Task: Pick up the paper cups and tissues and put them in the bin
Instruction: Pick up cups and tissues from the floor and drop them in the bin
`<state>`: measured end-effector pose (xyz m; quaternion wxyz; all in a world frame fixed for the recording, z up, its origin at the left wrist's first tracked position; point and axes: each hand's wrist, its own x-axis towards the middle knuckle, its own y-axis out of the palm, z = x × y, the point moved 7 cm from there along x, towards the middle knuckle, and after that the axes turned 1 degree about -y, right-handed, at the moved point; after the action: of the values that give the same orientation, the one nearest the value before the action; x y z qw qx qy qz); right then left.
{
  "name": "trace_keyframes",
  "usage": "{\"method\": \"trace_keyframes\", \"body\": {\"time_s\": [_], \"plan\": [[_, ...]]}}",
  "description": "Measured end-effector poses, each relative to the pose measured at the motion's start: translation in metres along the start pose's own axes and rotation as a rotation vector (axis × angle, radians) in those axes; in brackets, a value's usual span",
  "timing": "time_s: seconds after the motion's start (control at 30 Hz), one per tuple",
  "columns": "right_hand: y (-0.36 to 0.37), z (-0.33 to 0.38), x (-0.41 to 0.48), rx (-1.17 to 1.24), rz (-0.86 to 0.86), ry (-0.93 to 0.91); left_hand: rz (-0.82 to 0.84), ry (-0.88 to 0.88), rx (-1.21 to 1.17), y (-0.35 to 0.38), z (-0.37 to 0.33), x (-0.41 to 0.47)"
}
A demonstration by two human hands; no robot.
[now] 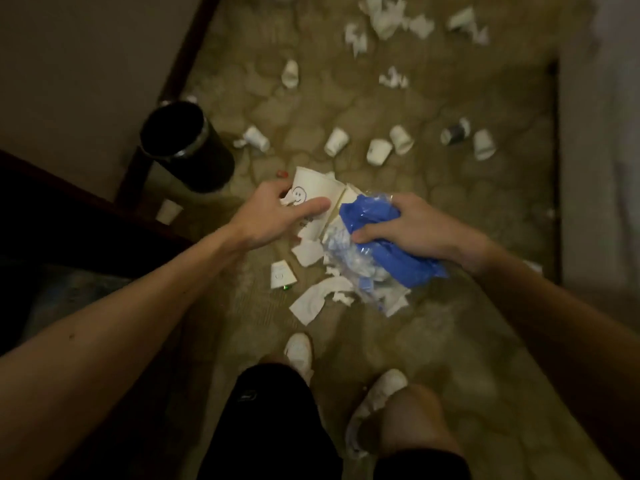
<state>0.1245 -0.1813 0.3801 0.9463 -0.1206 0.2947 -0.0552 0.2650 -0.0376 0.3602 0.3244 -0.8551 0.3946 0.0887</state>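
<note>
My left hand (277, 213) grips a white paper cup (317, 199) with a blue smiley drawn on it, thumb laid across its side. My right hand (412, 226) holds a crumpled bundle of blue and clear plastic wrap (377, 258) with bits of tissue inside. The two hands meet above the carpet. A black cylindrical bin (187, 147) stands open to the left by the wall. Below the hands lie torn tissues (315, 299) and a small crushed cup (282, 274). Several more white cups (379, 151) lie on their sides further ahead.
More tissues (386, 15) and cups are scattered at the far end of the patterned carpet. A dark cup (454, 132) lies among the white ones. A dark wooden furniture edge (104, 216) runs along the left with a cup (168, 211) beside it. My feet in white shoes (299, 351) are below.
</note>
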Motion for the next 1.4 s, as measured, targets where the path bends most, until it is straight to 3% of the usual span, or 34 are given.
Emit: {"method": "trace_keyframes", "body": {"time_s": [0.2, 0.4, 0.67, 1.0, 1.2, 1.4], "plan": [[-0.039, 0.209, -0.078, -0.054, 0.021, -0.163, -0.148, -0.001, -0.172, -0.146, -0.139, -0.088], [-0.027, 0.326, -0.08, -0.141, 0.11, -0.19, -0.259, -0.035, -0.401, -0.235, -0.163, -0.139], [0.03, 0.367, -0.006, -0.208, 0.125, -0.133, -0.295, -0.178, -0.604, -0.286, -0.093, -0.127], [0.035, 0.375, 0.071, -0.06, 0.057, -0.058, -0.228, -0.259, -0.598, -0.328, -0.069, -0.056], [0.035, 0.388, 0.134, -0.043, 0.09, -0.025, -0.34, -0.383, -0.639, -0.351, -0.047, -0.013], [0.031, 0.417, 0.229, -0.098, 0.18, -0.004, -0.42, -0.497, -0.835, -0.377, -0.03, 0.041]]}}
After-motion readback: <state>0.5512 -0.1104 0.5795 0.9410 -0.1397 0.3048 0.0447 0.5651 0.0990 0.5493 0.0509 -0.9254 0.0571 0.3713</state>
